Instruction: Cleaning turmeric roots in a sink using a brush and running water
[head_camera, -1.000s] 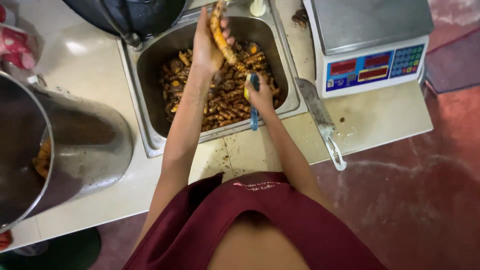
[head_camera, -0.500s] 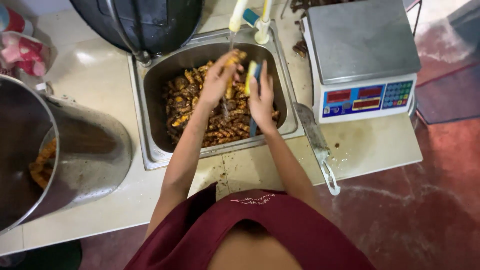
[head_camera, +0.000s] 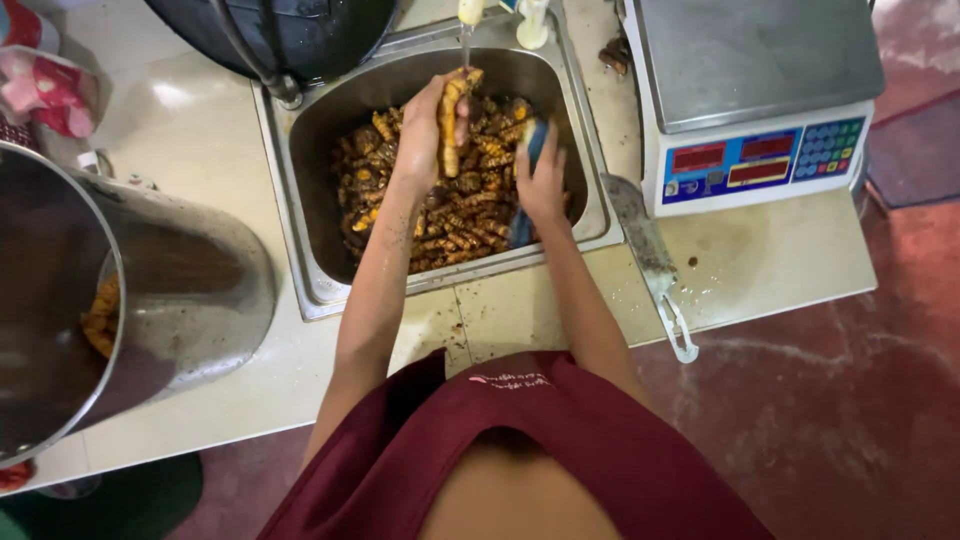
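Two hands, one steel sink (head_camera: 320, 280), one big pot (head_camera: 200, 290), one scale (head_camera: 760, 100) — roots (head_camera: 460, 230) too many to count.

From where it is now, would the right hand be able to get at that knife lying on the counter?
Probably yes. The knife lies bare on the counter just right of the sink, nothing across it. But the right hand already holds a blue brush, so its grip is taken.

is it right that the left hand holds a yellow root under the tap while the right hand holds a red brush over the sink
Not quite. The head view shows the brush in the right hand is blue, not red. The left hand does hold a yellow root under the tap, over the sink.
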